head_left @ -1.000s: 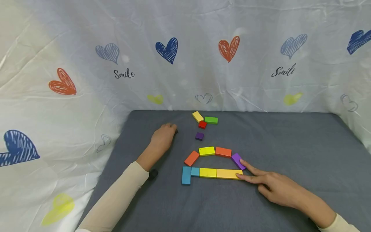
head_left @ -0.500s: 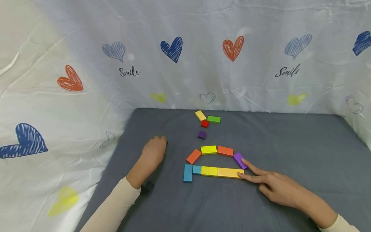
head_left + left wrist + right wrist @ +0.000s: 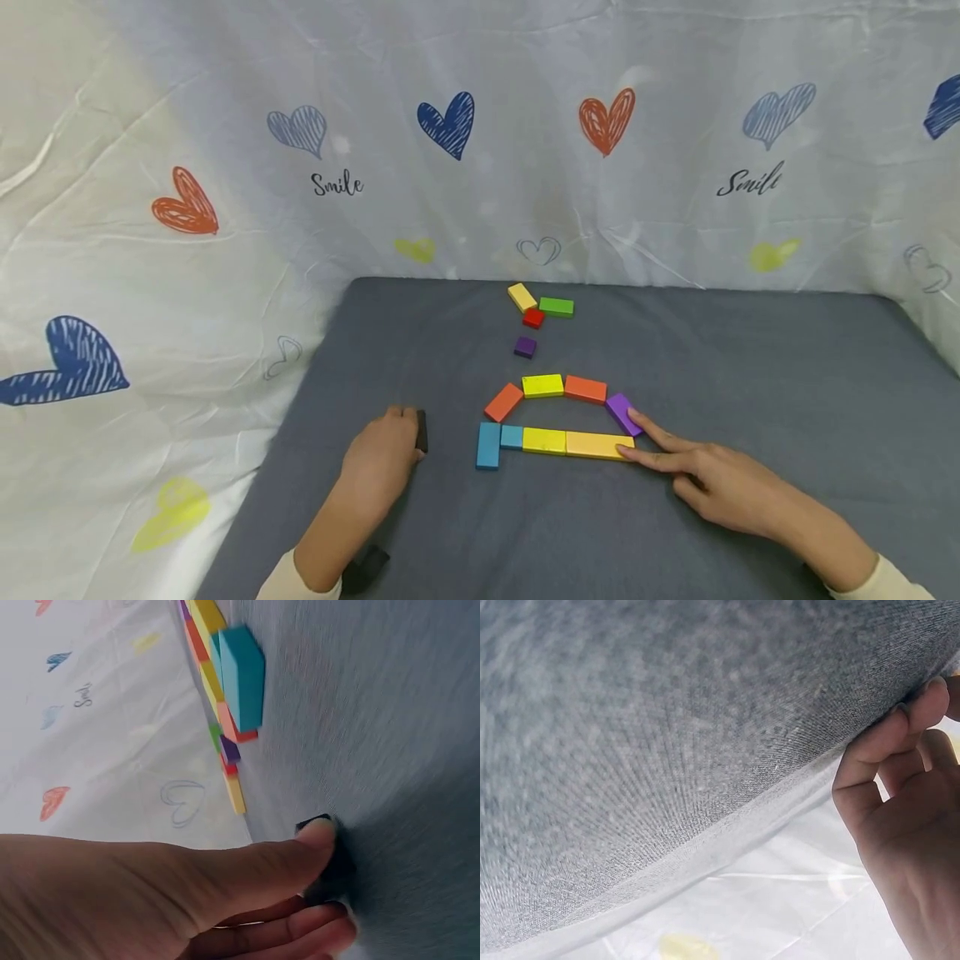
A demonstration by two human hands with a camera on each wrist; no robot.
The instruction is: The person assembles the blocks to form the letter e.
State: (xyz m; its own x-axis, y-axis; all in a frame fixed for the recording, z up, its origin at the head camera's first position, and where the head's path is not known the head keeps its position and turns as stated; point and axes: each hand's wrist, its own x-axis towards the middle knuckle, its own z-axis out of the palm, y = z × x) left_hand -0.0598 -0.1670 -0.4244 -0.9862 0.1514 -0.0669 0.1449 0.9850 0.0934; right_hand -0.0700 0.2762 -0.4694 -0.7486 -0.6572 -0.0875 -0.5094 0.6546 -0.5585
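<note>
My left hand (image 3: 381,454) pinches a black block (image 3: 422,432) between thumb and fingers, left of the block outline; the left wrist view shows the thumb on the black block (image 3: 334,862). My right hand (image 3: 723,483) rests two extended fingers at the outline's right end, one touching the purple block (image 3: 622,414), the other the pale orange block (image 3: 592,445). Beside that lie a yellow block (image 3: 544,441), a small blue block (image 3: 512,437) and a longer blue block (image 3: 487,446). Two orange blocks (image 3: 585,389) and another yellow block (image 3: 542,386) form the arched upper side.
Farther back lie a dark purple block (image 3: 525,347), a red block (image 3: 533,318), a green block (image 3: 557,307) and a light yellow block (image 3: 522,297). Grey cloth (image 3: 750,367) covers the table. A white curtain (image 3: 525,125) with printed hearts hangs behind and at the sides.
My left hand has moved nearer and a little left across the cloth with the black block, which shows more now. My right hand has kept its place on the blocks.
</note>
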